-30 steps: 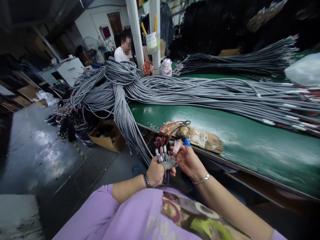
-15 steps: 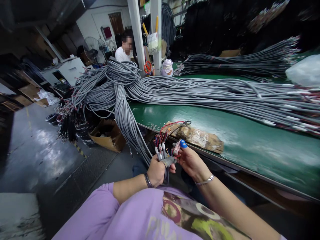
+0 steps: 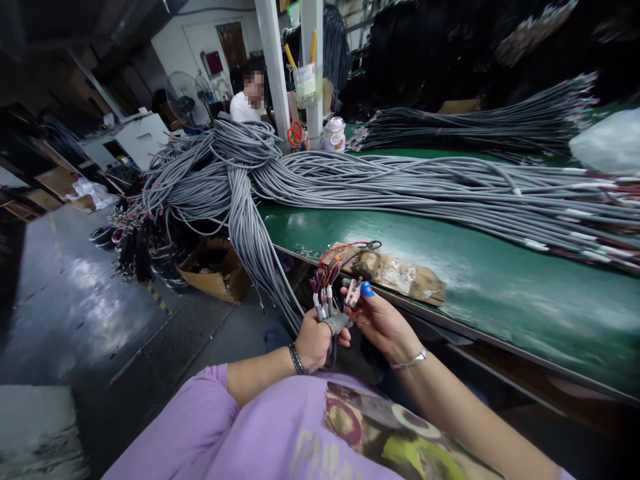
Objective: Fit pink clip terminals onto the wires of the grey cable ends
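Observation:
My left hand (image 3: 313, 341) is closed around several grey cables (image 3: 323, 309), with white bands near their ends. Thin coloured wires (image 3: 326, 277) fan out above the grip. A grey wrap covers my left thumb. Close beside it, my right hand (image 3: 389, 328) is closed on a small pinkish-white clip-like piece (image 3: 353, 292), pinched under a thumb with a blue cover. Some reddish wire shows by the right fingers; whether the piece grips a wire, I cannot tell.
Long grey cables (image 3: 380, 183) lie across the green table (image 3: 500, 287), and some hang off its edge. A taped cardboard-like block (image 3: 407, 277) sits at the near edge. A cardboard box (image 3: 215, 270) stands below. Behind the cables, a person (image 3: 245, 107) is by the pillar.
The pinkish-white piece has turned in my right fingers and shows more of its side. The coloured wires have shifted slightly. My left hand keeps its hold.

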### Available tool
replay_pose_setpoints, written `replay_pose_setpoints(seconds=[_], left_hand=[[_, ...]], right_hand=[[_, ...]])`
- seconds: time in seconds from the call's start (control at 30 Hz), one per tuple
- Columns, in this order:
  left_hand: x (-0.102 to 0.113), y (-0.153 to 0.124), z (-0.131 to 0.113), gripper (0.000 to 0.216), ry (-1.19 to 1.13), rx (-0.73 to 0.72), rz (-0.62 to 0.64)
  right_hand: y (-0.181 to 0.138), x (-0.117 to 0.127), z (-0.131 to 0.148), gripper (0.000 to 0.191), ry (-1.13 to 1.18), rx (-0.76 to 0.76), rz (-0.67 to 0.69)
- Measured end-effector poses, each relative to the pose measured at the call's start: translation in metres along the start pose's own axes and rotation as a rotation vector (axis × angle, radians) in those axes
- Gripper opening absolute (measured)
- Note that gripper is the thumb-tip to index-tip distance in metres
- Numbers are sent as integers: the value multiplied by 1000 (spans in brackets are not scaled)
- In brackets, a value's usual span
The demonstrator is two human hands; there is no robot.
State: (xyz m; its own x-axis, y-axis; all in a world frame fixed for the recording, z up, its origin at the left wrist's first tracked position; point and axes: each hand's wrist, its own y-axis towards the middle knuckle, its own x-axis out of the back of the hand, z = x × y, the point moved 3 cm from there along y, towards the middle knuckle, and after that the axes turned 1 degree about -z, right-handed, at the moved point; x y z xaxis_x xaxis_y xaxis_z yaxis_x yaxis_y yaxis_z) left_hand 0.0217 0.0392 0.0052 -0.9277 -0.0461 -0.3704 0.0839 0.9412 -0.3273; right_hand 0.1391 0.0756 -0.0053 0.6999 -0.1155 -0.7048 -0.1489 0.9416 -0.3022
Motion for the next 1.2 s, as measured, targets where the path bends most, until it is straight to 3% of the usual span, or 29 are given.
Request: replay_pose_setpoints(seconds=[0.2, 0.37, 0.53, 0.67, 0.77, 0.87, 1.0, 1.2], left_hand=[[4, -4, -1, 41, -1, -18, 5], [13, -4, 3, 40, 35, -41, 42], [12, -4, 5, 40, 123, -44, 119], [6, -7, 4, 41, 256, 52, 262], [6, -6, 3, 43, 298, 104, 283], [9, -3, 1, 46, 233, 96, 202], [12, 0, -1, 48, 133, 88, 78], [10, 2, 4, 50, 105, 74, 156]], right_hand=[[-8, -1, 1, 37, -25, -98, 42], [-15, 6, 7, 45, -294, -253, 187], [-19, 4, 16, 36, -588, -147, 281], [-24, -9, 17, 38, -792, -88, 421], [-29, -14, 18, 39, -843, -54, 471], [-31, -6, 19, 38, -795, 21, 419], [-35, 14, 13, 41, -685, 90, 234], [-48, 2, -5, 29, -490, 128, 203]])
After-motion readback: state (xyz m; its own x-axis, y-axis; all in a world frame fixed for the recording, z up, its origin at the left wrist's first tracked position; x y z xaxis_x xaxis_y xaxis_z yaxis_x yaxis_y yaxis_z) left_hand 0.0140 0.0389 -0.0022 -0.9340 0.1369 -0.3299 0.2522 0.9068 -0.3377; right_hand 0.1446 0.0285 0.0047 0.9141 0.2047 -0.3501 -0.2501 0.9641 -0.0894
